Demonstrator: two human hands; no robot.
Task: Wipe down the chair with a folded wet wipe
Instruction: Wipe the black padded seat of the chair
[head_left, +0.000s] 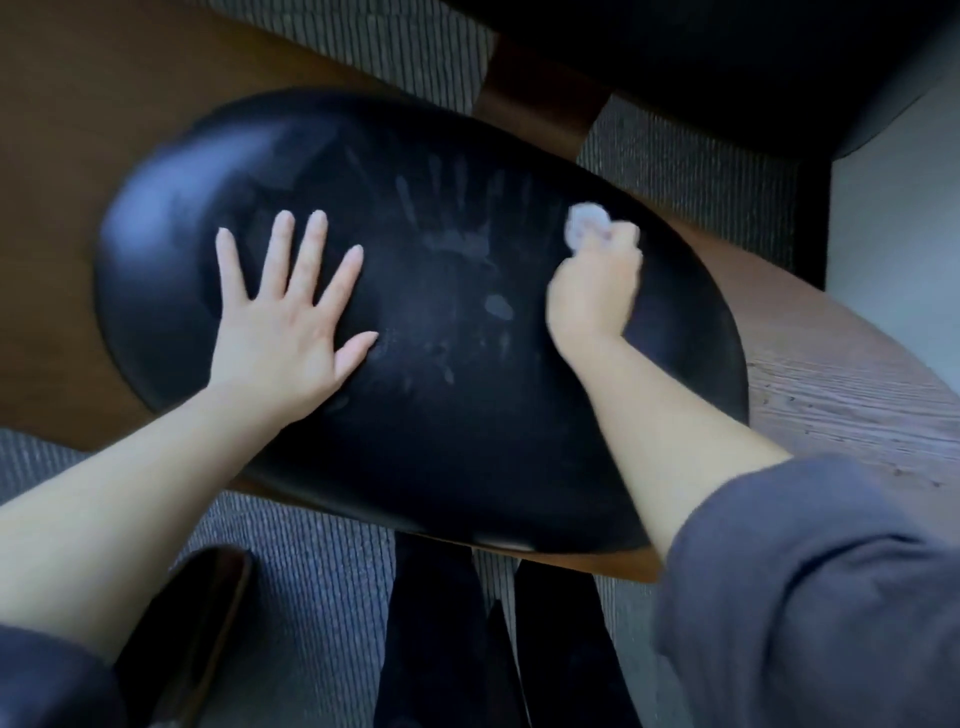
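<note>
The left hand (283, 332) lies flat, fingers spread, on the chair's glossy black padded oval seat (441, 441), steadying it. The right hand (595, 288) has its fingers curled tight around a small white bunched wet wipe (584, 226), pressed to the seat's far right edge. That wipe looks limp and slick, best held pinched in a wad; the cushion seems smooth and smudges readily, going by the pale handprints (457, 228).

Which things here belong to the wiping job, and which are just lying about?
Job: black chair seat; wet wipe, gripped by right hand; left hand flat on seat; handprint smudges.
Lying about: striped carpet; brown leather item, lower left; dark furniture behind.
</note>
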